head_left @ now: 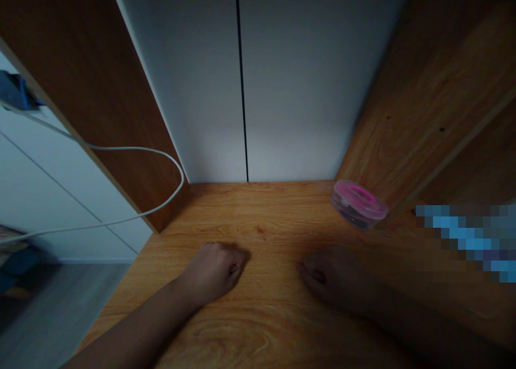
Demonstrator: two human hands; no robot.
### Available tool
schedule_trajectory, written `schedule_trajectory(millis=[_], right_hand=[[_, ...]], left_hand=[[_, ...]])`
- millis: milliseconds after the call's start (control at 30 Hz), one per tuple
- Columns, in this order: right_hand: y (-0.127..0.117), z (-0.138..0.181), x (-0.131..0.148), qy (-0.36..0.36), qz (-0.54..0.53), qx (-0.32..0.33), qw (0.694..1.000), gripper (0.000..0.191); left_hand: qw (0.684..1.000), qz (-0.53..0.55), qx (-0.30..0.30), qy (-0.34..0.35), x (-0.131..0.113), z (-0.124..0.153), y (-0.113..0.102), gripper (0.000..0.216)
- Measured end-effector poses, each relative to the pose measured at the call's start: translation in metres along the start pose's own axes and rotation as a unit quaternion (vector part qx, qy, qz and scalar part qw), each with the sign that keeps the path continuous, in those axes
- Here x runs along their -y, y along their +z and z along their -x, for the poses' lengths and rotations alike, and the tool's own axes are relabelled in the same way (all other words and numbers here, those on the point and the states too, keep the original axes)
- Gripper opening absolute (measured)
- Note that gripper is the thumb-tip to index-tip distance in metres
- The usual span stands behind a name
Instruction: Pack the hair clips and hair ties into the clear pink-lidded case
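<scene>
1. Grip: left hand [215, 272] and right hand [336, 275] are curled into fists on or just above the table [258, 320]; nothing shows in either.
2. Tub [358, 205]: on the table, just beyond the right hand, by the panel [407, 100].
3. Risk: an outward right-hand swing could knock the tub; a leftward reach could snag the cable [183, 178].
4. Writing: none readable, no brand.

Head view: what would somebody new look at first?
Probably the tub with the bright pink lid, back right on the table. Then the curled left hand and right hand, apart, nearer the front. A white cable loops on the left.
</scene>
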State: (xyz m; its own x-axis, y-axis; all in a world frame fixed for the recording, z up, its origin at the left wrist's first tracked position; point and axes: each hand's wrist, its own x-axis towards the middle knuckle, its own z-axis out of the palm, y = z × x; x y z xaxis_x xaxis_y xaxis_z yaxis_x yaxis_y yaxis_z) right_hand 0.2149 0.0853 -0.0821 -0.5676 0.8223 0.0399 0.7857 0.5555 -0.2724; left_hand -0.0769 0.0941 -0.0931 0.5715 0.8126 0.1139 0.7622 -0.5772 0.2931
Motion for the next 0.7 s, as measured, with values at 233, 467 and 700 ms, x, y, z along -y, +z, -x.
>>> schedule_trajectory(millis=[233, 467, 700], right_hand=[[0.0015, 0.0010, -0.0006, -0.002, 0.007, 0.000, 1.000, 0.027], [0.0028, 0.0011, -0.0015, 0.000, 0.026, -0.003, 1.000, 0.028], [-0.0005, 0.0009, 0.0006, -0.001, 0.006, 0.002, 1.000, 0.032]], left_hand=[[1.000, 0.001, 0.007, 0.005, 0.0012, -0.0013, 0.0007, 0.021], [1.000, -0.003, 0.003, 0.008, -0.0027, -0.0010, -0.0027, 0.022], [1.000, -0.013, -0.003, 0.003, -0.0016, -0.0002, -0.0006, 0.023]])
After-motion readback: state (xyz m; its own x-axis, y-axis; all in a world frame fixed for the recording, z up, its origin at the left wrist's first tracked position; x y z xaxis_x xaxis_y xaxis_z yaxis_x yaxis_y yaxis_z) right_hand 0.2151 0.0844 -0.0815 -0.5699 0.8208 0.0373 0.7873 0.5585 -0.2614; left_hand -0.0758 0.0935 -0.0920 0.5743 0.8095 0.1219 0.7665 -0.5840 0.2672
